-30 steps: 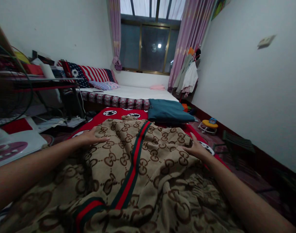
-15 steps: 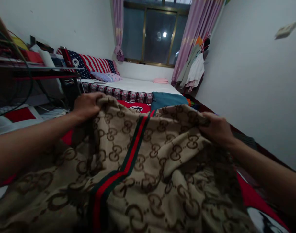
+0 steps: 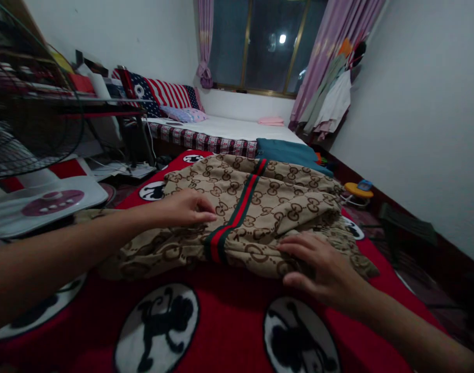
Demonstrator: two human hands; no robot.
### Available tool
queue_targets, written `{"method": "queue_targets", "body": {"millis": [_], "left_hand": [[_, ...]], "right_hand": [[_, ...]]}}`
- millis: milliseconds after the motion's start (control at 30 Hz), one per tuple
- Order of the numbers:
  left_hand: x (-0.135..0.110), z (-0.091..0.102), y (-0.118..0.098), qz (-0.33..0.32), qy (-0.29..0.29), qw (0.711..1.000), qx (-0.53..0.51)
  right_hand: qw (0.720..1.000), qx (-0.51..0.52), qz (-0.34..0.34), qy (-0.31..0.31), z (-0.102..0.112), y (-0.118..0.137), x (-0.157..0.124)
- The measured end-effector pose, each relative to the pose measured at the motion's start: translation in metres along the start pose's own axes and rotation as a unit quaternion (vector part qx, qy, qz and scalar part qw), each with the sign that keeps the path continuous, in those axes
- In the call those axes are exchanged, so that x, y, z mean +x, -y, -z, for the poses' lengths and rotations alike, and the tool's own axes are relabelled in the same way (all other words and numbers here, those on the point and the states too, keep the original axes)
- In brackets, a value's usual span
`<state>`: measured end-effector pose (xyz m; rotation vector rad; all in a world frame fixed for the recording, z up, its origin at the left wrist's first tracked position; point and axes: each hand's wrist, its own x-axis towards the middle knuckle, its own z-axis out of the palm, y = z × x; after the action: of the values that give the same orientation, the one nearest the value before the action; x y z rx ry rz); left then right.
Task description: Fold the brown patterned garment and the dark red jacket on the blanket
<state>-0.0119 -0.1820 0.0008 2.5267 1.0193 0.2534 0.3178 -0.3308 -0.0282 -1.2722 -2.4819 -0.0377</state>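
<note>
A beige garment with a brown interlocking-letter print and a green-red-green stripe lies spread and wrinkled on a red cover. Over its left part is my left hand, palm down, fingers loosely bent and holding nothing. My right hand is at the near right edge of the cloth, fingers apart and thumb out to the side. Its fingertips appear to rest on the fabric. The garment's near edge is bunched, and part of its left side is hidden under my left forearm.
Beyond the garment stands a bed with a folded teal cloth at its corner. A wire fan and a white plastic stool are at left. At right are a yellow stool and a dark green one.
The garment, held up by both hands before, now lies down on the red cover. Both hands have let go of its far edge and come back nearer to me.
</note>
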Motion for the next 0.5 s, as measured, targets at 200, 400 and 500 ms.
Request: {"method": "queue_targets", "body": {"millis": [200, 400, 500], "left_hand": [[-0.051, 0.008, -0.002, 0.027, 0.006, 0.999, 0.033], [-0.096, 0.0, -0.032, 0.004, 0.09, 0.989, 0.117], [-0.086, 0.009, -0.037, 0.002, 0.115, 0.982, 0.151]], "right_hand": [[0.997, -0.057, -0.022, 0.046, -0.025, 0.025, -0.012], [0.985, 0.018, -0.119, 0.125, -0.007, -0.001, 0.025], [0.966, 0.131, -0.111, 0.191, 0.017, -0.016, 0.051]]}}
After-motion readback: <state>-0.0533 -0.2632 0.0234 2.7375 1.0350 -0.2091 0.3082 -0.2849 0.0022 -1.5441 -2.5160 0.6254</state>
